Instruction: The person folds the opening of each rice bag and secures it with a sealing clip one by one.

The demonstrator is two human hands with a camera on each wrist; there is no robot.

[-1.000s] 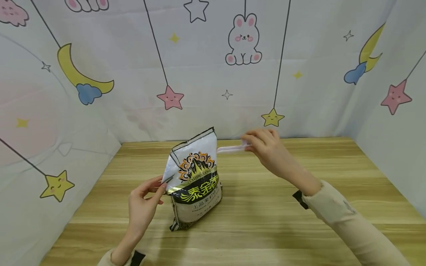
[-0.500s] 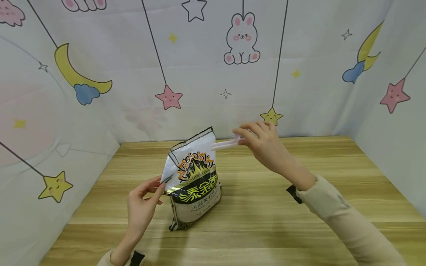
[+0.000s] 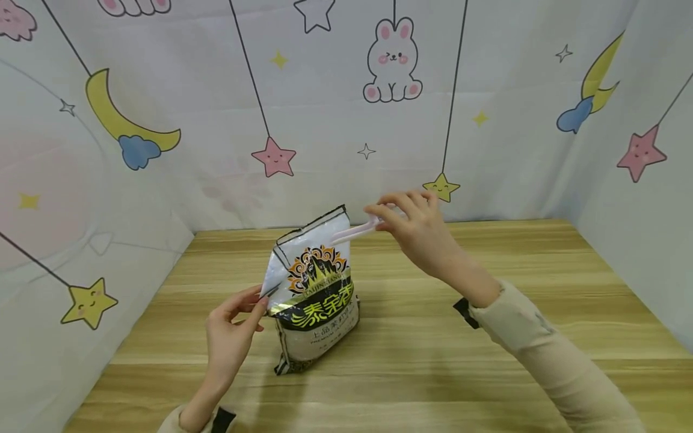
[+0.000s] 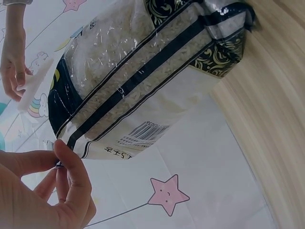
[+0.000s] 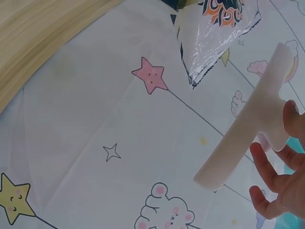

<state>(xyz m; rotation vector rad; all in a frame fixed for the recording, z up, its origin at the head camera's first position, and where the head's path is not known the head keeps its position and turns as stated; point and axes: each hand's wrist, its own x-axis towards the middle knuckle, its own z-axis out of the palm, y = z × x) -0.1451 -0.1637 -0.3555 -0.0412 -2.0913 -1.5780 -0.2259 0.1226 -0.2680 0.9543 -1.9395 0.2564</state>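
Observation:
A bag of rice [image 3: 319, 313] stands on the table, its white upper part flattened and leaning over to the right. My left hand [image 3: 231, 337] pinches the left edge of the bag between thumb and fingers; the left wrist view shows this pinch at a corner of the bag's striped side [image 4: 138, 76]. My right hand [image 3: 419, 234] holds a pale pink bag clip [image 5: 245, 129] by the grip at its middle. In the head view the clip's long bar overlaps the bag's upper right corner; the right wrist view shows a gap between clip and bag.
A wood-grain table [image 3: 460, 337] lies under the bag. White cloth [image 3: 325, 108] printed with stars, moons and a rabbit hangs behind the table and along both sides.
My right hand has carried the clip leftward and slightly up, from beside the bag to over its upper right corner, tilting it. My left hand and the bag have barely moved.

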